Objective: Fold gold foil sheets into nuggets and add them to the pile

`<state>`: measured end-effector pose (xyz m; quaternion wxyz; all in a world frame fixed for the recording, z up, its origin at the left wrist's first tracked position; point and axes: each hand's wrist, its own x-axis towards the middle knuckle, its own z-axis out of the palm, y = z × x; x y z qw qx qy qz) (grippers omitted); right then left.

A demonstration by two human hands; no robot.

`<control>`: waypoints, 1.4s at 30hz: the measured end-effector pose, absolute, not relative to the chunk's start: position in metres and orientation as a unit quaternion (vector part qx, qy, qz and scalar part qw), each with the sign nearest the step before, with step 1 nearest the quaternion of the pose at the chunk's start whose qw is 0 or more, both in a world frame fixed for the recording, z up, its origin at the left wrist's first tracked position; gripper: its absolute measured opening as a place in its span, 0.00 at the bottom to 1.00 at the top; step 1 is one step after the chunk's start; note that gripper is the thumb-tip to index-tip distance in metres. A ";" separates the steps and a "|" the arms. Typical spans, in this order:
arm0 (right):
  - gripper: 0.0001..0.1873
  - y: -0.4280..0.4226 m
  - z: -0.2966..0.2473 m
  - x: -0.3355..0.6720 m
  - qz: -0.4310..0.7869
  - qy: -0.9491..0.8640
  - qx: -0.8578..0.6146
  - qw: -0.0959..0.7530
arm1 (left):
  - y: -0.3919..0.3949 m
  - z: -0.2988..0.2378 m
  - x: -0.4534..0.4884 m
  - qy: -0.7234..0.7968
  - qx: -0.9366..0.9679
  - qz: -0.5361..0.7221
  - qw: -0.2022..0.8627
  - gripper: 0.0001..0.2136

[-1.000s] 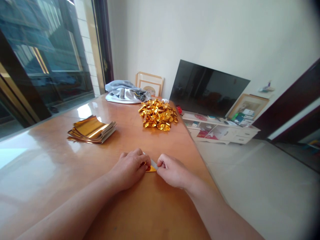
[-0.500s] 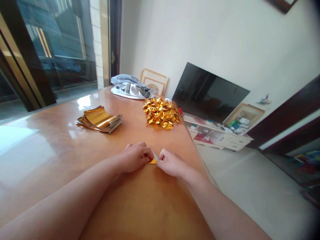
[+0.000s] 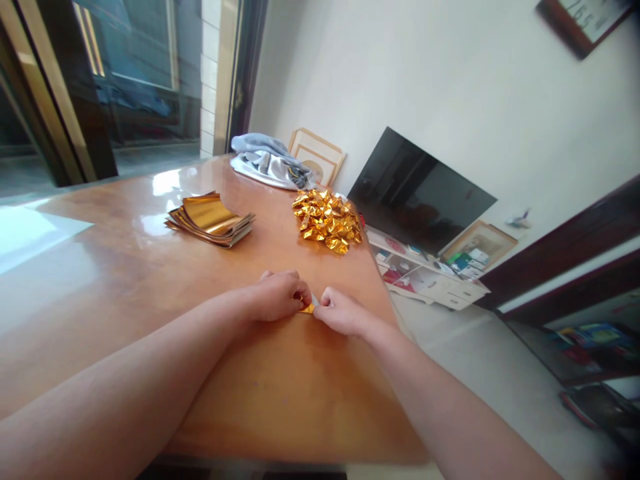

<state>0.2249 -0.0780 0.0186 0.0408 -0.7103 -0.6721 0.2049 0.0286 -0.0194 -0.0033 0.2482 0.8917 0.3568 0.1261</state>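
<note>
Between my two hands, low on the wooden table (image 3: pixel 260 373), lies a small folded piece of gold foil paper (image 3: pixel 309 309) with a pale underside showing. My left hand (image 3: pixel 281 295) has its fingers curled over the paper's left part, hiding much of it. At the right end, my right hand (image 3: pixel 340 311) is closed with thumb and fingers pinching the paper. Beyond my left hand sits a stack of flat gold foil sheets (image 3: pixel 210 219), their edges slightly fanned. A heap of folded gold foil pieces (image 3: pixel 327 220) lies past my right hand.
Bundled silvery-blue cloth (image 3: pixel 267 160) rests at the table's far end, near leaning picture frames (image 3: pixel 317 157). A pale sheet (image 3: pixel 35 233) is at the far left. The table's right edge drops to the floor, with a television (image 3: pixel 420 187) above a white cabinet (image 3: pixel 430 283).
The head view has tilted and shifted, bringing the table's near edge into sight. Both hands stay on the gold paper, now slightly closer together, with less of the paper showing between them.
</note>
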 end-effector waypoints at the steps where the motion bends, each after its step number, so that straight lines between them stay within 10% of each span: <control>1: 0.10 -0.077 0.020 0.224 0.203 -0.672 -0.711 0.035 | -0.019 -0.003 0.029 0.357 0.892 0.125 0.248 0.14; 24: 0.26 -0.061 0.027 0.213 0.151 -0.691 -0.701 -0.088 | -0.010 0.012 0.028 0.330 0.899 0.072 0.277 0.18; 42: 0.10 -0.063 0.039 0.198 0.230 -0.709 -0.666 -0.010 | -0.011 0.013 0.027 0.344 0.898 0.063 0.265 0.16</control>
